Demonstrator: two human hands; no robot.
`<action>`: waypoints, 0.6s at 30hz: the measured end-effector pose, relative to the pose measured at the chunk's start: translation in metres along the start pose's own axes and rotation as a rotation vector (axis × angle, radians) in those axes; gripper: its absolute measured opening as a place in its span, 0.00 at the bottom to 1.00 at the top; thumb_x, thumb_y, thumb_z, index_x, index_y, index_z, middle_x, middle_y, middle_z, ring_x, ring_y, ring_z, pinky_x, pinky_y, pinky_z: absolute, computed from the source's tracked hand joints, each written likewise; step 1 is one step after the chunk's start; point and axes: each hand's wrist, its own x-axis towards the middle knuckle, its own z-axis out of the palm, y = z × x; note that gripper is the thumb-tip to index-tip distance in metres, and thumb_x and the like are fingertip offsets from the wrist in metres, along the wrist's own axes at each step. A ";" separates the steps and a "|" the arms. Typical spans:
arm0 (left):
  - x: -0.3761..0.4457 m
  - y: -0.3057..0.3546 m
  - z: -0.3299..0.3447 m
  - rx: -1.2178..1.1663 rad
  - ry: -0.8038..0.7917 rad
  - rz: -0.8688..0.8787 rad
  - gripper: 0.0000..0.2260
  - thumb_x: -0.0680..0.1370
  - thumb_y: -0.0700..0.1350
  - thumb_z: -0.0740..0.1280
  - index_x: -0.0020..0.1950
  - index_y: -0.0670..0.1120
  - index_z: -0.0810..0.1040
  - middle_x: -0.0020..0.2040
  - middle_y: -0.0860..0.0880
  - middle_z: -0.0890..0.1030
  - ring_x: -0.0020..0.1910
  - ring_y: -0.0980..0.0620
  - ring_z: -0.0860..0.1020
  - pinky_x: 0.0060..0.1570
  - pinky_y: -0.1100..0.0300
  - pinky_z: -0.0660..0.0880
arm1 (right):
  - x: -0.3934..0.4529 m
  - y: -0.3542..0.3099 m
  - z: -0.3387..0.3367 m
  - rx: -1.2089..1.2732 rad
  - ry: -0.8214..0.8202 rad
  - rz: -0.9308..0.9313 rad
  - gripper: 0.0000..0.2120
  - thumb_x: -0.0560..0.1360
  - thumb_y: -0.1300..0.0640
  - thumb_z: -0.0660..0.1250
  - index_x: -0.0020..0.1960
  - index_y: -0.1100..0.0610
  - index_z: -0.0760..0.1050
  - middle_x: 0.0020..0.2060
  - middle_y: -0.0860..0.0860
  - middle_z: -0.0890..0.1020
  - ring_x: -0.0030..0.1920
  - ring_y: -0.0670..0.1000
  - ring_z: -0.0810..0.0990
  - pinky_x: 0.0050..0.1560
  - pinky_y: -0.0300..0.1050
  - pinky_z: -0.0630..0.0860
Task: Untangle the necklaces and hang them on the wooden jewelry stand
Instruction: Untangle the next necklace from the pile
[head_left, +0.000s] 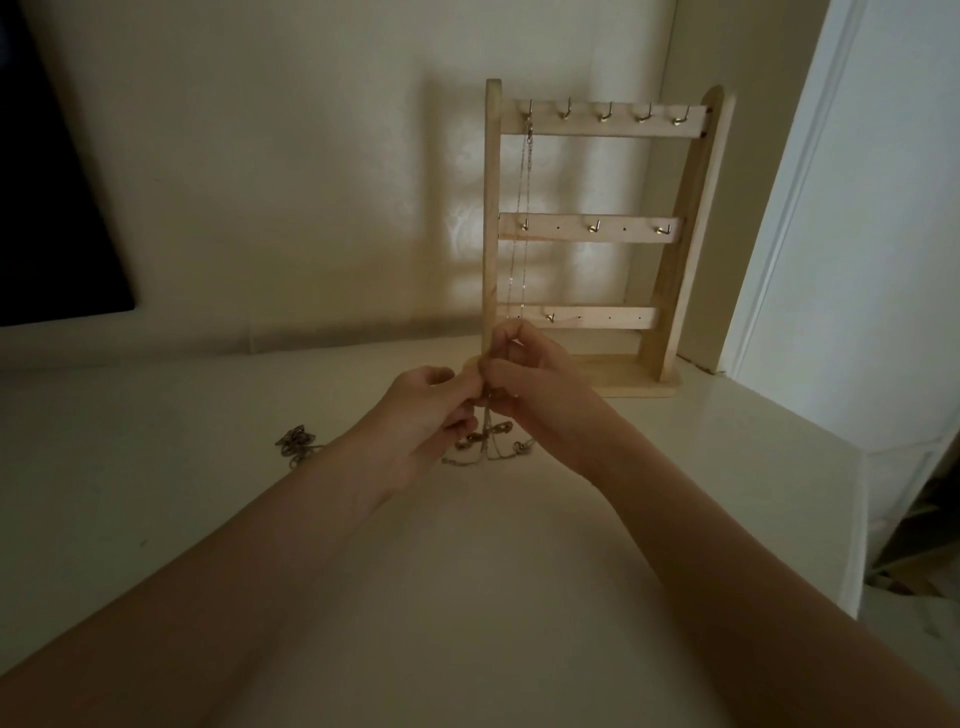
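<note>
Necklaces in a tangled bunch (485, 441) are pinched between both hands just above the table (467, 571): the left hand (431, 402) and the right hand (524, 382) meet fingertip to fingertip, each curled tight on fine chain, with loose ends dangling below. Off to the left lies another small heap of chain (297, 444), not yet touched. Behind, the wooden stand (597, 223) already carries one thin chain (524, 208) from its top-left hook. I judge the job early: one hung, the rest to separate.
</note>
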 end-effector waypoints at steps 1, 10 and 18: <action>0.001 0.000 0.001 -0.018 0.010 0.014 0.05 0.75 0.37 0.64 0.47 0.41 0.68 0.21 0.52 0.66 0.20 0.59 0.64 0.28 0.68 0.70 | 0.000 0.000 0.000 0.047 0.011 0.013 0.11 0.69 0.70 0.62 0.42 0.56 0.66 0.35 0.54 0.70 0.36 0.52 0.68 0.42 0.51 0.64; 0.004 0.000 -0.006 -0.052 0.112 0.051 0.09 0.74 0.37 0.65 0.51 0.41 0.68 0.33 0.48 0.72 0.31 0.56 0.71 0.27 0.68 0.72 | -0.003 -0.005 0.006 -0.346 0.003 -0.064 0.11 0.70 0.70 0.66 0.43 0.56 0.67 0.31 0.50 0.74 0.30 0.47 0.69 0.30 0.39 0.67; 0.004 -0.006 0.002 -0.078 0.077 0.019 0.11 0.74 0.38 0.66 0.54 0.41 0.67 0.36 0.46 0.75 0.31 0.55 0.70 0.26 0.68 0.71 | -0.002 -0.001 0.009 -0.130 0.120 -0.072 0.11 0.71 0.71 0.61 0.41 0.55 0.68 0.33 0.53 0.72 0.33 0.51 0.69 0.33 0.44 0.66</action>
